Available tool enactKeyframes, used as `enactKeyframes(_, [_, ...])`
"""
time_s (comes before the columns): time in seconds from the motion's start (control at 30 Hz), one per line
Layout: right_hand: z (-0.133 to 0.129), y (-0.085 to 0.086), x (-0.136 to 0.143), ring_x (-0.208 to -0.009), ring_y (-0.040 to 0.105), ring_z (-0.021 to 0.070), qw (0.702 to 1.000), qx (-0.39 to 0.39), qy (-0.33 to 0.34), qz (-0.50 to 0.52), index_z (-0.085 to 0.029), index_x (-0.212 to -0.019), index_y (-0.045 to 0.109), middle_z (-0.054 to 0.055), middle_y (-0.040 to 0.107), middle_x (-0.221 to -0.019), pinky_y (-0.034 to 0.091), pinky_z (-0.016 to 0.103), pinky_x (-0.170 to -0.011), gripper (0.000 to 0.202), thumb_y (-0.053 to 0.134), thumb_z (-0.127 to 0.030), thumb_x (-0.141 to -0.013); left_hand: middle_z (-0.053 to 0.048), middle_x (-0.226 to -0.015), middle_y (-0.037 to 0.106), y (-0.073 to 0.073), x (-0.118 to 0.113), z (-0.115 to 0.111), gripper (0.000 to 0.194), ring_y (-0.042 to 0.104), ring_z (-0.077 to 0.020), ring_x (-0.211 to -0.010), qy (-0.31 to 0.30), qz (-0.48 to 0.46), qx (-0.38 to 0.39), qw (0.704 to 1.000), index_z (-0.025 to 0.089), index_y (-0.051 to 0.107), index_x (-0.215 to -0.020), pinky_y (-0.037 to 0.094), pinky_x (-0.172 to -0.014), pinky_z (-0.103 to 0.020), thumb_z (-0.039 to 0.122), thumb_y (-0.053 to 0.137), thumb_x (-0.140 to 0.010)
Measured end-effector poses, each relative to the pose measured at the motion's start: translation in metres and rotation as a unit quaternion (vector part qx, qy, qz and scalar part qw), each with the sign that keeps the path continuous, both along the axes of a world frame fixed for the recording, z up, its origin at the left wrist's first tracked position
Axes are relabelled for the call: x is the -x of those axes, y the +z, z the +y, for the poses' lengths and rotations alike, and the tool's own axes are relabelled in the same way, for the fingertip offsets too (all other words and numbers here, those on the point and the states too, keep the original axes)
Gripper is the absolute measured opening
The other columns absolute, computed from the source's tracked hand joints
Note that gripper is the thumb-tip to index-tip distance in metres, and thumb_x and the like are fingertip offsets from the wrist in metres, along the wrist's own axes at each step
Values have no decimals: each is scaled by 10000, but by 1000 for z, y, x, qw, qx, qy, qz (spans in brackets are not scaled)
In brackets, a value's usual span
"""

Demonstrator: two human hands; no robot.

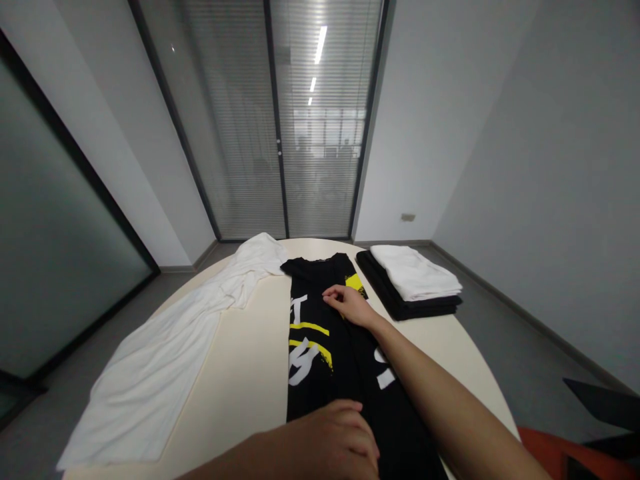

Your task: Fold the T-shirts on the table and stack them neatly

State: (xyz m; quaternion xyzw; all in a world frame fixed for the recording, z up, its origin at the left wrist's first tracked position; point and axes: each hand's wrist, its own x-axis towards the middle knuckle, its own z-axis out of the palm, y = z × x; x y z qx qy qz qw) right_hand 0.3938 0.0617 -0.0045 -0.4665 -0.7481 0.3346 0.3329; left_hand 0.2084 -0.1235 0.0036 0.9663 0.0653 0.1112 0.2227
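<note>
A black T-shirt (315, 307) with white and yellow print lies lengthwise on the table, its right part turned over towards the middle. Over its upper part, my right hand (350, 305) is closed, with thumb and fingertips drawn together at the cloth. Closer to me, my left hand (340, 437) rests on the lower part with bent fingers pressed together; its fingertips are partly hidden. Along the table's left side a white T-shirt (175, 340) lies spread out and somewhat wrinkled.
On the right of the pale round table (240, 360) sits a stack of folded black clothes (400, 307), topped by a folded white one (417, 273). An orange chair (555, 453) stands at the lower right. Glass doors (280, 120) are beyond the table.
</note>
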Motion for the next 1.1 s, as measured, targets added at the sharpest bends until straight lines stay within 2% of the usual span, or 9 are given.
enactKeyframes(0.1, [0,0,0,-680,565,126,1000,3,0,0,-167,-1025,716,-12,640,-769,430,240,-649,265,622,-372,-887,16,-1162,733,-4,-4,0,173,542,-162,-1303,-2,-8,-18,1000,294,641,-1133,228,-1231,-369,316,504,-1031])
enactKeyframes(0.2, [0,-1,1,-671,558,121,1000,-7,-2,-14,-180,-1040,710,-23,628,-762,423,237,-646,251,625,-359,-886,3,-1218,710,4,-1,3,172,536,-169,-1309,5,-24,-21,999,288,634,-1142,266,-1217,-365,324,512,-1026])
enactKeyframes(0.33, [1,-3,1,-655,552,116,999,-26,-8,-43,-199,-1053,709,-29,630,-779,411,236,-635,238,640,-343,-878,-65,-1379,617,21,14,19,303,477,-259,-1368,161,-48,-17,986,255,607,-1233,272,-1216,-495,312,591,-936])
enactKeyframes(0.4, [2,-2,3,-663,560,117,998,-37,-12,-55,-201,-1045,710,-27,635,-791,417,238,-645,225,647,-333,-874,-110,-1485,530,24,23,30,422,402,-309,-1431,243,-29,-22,969,220,572,-1324,258,-1211,-570,276,594,-907])
enactKeyframes(0.47, [4,2,7,-679,576,125,996,-40,-27,-80,-202,-1027,711,-22,643,-787,421,243,-654,210,657,-331,-870,-130,-1537,474,23,29,40,508,361,-325,-1461,283,2,-10,959,196,536,-1392,255,-1209,-594,283,605,-897])
enactKeyframes(0.6, [9,21,25,-721,617,157,978,-54,-86,-182,-210,-998,712,7,679,-798,418,263,-657,196,666,-355,-874,-119,-1602,385,18,32,46,635,299,-355,-1494,280,41,6,959,230,476,-1476,242,-1207,-617,372,649,-882])
enactKeyframes(0.83, [34,53,90,-982,661,236,942,-129,-98,-294,-229,-1170,635,86,682,-1166,470,314,-794,340,648,-418,-888,-107,-1652,278,15,34,44,718,191,-398,-1526,270,47,7,962,291,380,-1542,186,-1194,-679,496,623,-898])
enactKeyframes(0.97, [54,53,126,-1112,618,294,923,-138,-105,-342,-179,-1242,580,160,643,-1237,469,360,-888,439,668,-393,-869,-147,-1637,298,18,33,45,751,232,-384,-1517,282,29,27,959,244,403,-1523,195,-1215,-642,473,669,-859])
enactKeyframes(1.1, [71,40,140,-1200,575,315,938,-103,-115,-310,-176,-1196,581,182,624,-1268,438,399,-969,360,672,-298,-869,-154,-1538,441,16,33,51,599,371,-295,-1456,308,-21,44,950,168,473,-1445,299,-1230,-507,275,615,-873])
